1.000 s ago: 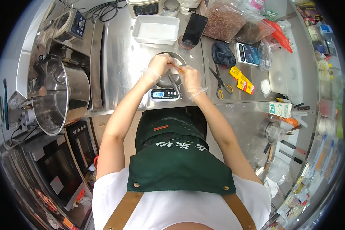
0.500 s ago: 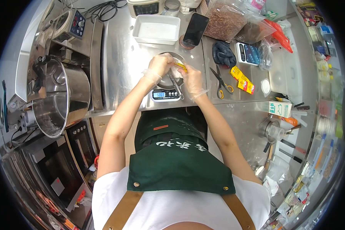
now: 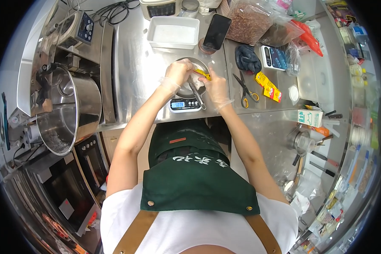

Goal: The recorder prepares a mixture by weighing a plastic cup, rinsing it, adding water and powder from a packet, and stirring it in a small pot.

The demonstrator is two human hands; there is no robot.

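Note:
Over a round metal bowl (image 3: 184, 92), my left hand (image 3: 180, 72) is closed on a small yellow sachet (image 3: 202, 73). My right hand (image 3: 217, 87) is beside the sachet's other end, forefinger stretched up and thumb apart from it; its other fingers are partly hidden. Both hands wear clear plastic gloves. White powder (image 3: 195, 79) and some darker matter lie in the bowl. A metal-handled utensil (image 3: 197, 96) leans over the bowl's near rim. The bowl stands on a white digital scale (image 3: 185, 105) with a lit display.
Scissors (image 3: 244, 89), yellow packets (image 3: 268, 87), a dark cloth-like bundle (image 3: 247, 59) and a second scale (image 3: 274, 58) lie to the right. Beyond the bowl are a white tray (image 3: 173, 33) and a propped phone (image 3: 216, 32). A large steel pot (image 3: 87, 106) stands left.
My right forefinger has lifted away from the sachet, which it pinched before. The sachet has tilted down at its right end. The scale's reading has risen slightly.

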